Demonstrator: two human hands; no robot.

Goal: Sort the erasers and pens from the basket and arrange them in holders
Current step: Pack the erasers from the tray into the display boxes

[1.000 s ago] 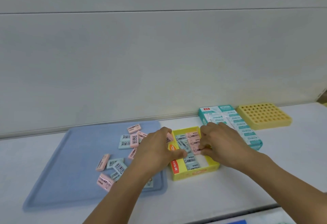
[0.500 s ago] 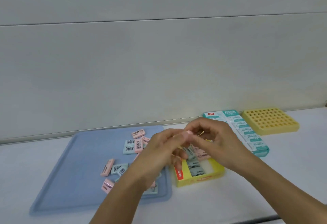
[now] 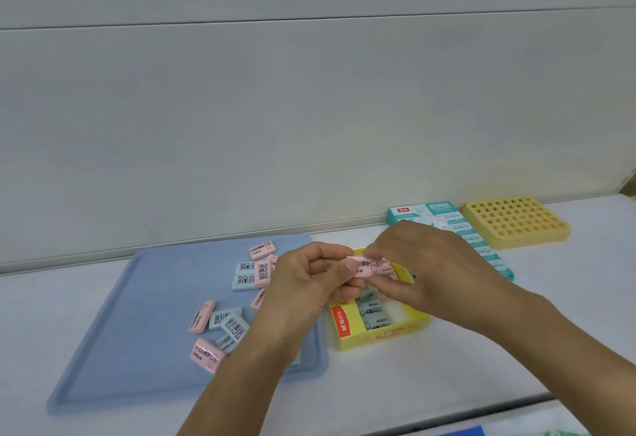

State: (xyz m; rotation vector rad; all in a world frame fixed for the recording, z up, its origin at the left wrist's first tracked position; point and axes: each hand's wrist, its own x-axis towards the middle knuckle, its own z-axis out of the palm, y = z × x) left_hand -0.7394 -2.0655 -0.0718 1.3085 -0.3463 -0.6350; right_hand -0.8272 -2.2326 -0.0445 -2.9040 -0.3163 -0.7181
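Hands meet above the yellow box (image 3: 378, 335), both forearms reaching in from the bottom edge and angling toward each other. The left hand (image 3: 306, 284) has its fingers curled and its thumb pressed onto one end of a pink eraser (image 3: 366, 267); the right hand (image 3: 426, 263) arches over from the other side, its fingertips pinching the far end of the same eraser. The eraser is held level in the air, just over the back half of the box. Inside the box lie grey-blue erasers (image 3: 373, 313) in a row. On the blue tray (image 3: 137, 332) to the left, loose pink and blue erasers (image 3: 223, 322) lie scattered, some overlapping. Behind the right hand a teal box (image 3: 481, 246) rests on the counter (image 3: 516, 349), with a yellow holder (image 3: 516, 225) full of holes just beside it.
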